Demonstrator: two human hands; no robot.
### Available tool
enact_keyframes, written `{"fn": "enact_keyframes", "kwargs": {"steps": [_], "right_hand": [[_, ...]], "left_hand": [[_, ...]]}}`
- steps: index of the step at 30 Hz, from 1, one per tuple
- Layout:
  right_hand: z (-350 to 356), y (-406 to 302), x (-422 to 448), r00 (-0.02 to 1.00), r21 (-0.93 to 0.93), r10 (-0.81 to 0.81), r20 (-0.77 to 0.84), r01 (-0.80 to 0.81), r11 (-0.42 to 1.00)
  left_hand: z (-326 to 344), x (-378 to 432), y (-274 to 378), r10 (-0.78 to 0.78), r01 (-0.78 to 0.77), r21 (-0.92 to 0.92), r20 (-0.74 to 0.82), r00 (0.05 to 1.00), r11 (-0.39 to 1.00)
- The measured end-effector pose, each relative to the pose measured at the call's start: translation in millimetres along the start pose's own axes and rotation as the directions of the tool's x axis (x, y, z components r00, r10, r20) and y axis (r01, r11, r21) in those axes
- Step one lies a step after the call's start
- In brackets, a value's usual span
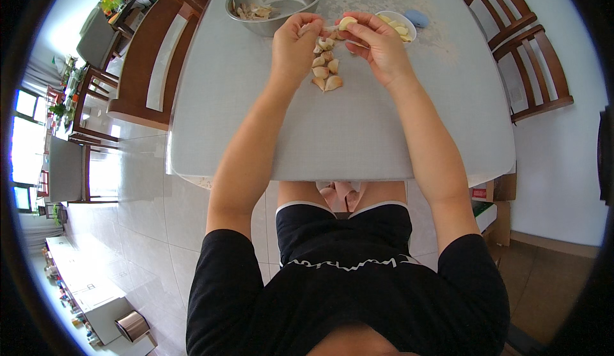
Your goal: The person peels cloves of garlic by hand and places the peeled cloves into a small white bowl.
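My right hand (pixel 383 47) pinches a peeled garlic clove (pixel 347 23) between thumb and fingers. Close beside it, my left hand (pixel 298 44) has its fingertips drawn together on a bit of pale garlic skin (pixel 331 28). Below and between the hands, several unpeeled garlic cloves (pixel 320 72) lie in a loose column on the table. A steel bowl (pixel 300 13) beyond my left hand holds dry garlic skins (pixel 254 12). Partly behind my right hand stands a small white bowl (pixel 411 26) of peeled cloves (pixel 399 26).
A blue rounded object (pixel 416 18) sits against the white bowl. The table (pixel 343 135) has a grey cover. Wooden chairs stand along its left (pixel 129 83) and right (pixel 532 68) sides. Cardboard boxes (pixel 499 212) are on the floor at the right.
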State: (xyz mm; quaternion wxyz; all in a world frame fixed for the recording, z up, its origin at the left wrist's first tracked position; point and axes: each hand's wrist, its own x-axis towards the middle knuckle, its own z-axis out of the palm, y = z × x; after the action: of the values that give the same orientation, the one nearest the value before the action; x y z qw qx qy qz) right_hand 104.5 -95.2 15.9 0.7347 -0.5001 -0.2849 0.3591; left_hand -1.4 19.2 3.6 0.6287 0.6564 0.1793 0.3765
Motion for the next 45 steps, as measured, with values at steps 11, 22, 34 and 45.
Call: {"fn": "enact_keyframes", "kwargs": {"steps": [11, 22, 34, 45], "right_hand": [[0.0, 3.6, 0.9, 1.0, -0.004, 0.002, -0.031, -0.002, 1.0], [0.5, -4.7, -1.7, 0.991, -0.153, -0.053, 0.125, 0.072, 0.986], [-2.6, -4.7, -0.4, 0.999, 0.013, 0.017, 0.048, -0.018, 1.0], [-18.4, -19.7, 2.2, 0.996, -0.121, -0.031, -0.087, 0.02, 0.992]], "left_hand": [[4.3, -12.3, 16.8, 0.064, -0.091, 0.381, 0.082, 0.995, 0.92], [4.1, -11.3, 15.8, 0.289, -0.295, 0.519, 0.096, 0.953, 0.802], [8.8, -14.7, 16.3, 0.332, -0.372, 0.469, 0.17, 0.928, 0.801], [-11.0, 5.1, 3.7, -0.083, 0.08, -0.279, -0.001, 0.997, 0.957]]}}
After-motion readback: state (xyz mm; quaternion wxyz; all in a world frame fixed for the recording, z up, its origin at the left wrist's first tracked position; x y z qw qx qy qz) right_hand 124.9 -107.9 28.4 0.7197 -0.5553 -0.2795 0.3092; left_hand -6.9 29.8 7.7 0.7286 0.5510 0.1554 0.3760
